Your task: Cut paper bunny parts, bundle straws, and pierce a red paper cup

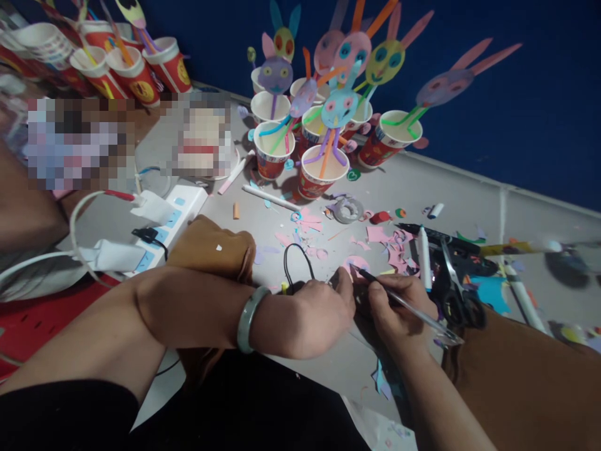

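My right hand (404, 307) is closed around a pen (408, 305) with a clear barrel. Its dark tip meets a small pink paper piece (357, 263) that has a bluish mark on it. Fingers bent and pressed together, my left hand (319, 313) pins the lower left edge of that paper to the table; its fingertips are partly hidden. A pale green bangle (251, 319) circles the left wrist. Just beyond the left hand lies a thin black cord loop (299, 250). Black-handled scissors (457, 294) rest right of the right hand, beside a white marker (425, 257).
Several paper cups (323, 172) with paper rabbit faces on straws stand at the back against a blue partition (539, 113). Tape (348, 210) and pink scraps (307, 219) litter the middle. A power strip (173, 219) with plugs and cables lies left, near another person's arm (28, 181).
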Motion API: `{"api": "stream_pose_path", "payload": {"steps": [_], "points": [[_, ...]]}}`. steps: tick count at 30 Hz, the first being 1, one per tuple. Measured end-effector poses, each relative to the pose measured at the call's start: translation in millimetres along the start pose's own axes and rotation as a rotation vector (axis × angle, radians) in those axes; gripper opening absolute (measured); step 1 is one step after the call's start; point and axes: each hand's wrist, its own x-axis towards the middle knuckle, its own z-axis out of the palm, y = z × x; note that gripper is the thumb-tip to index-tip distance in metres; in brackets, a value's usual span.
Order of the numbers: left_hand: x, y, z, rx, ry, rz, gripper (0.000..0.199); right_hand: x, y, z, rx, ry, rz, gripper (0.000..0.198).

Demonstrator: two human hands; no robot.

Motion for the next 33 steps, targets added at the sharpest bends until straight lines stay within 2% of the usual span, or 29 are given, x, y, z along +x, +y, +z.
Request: {"api": "stream_pose_path", "payload": {"steps": [33], "points": [[-1.7,-0.9,-1.0,0.013,-0.007,0.013,0.061,-0.2,1.0,0.2,-0.001,0.001,-0.022,0.021]]}}
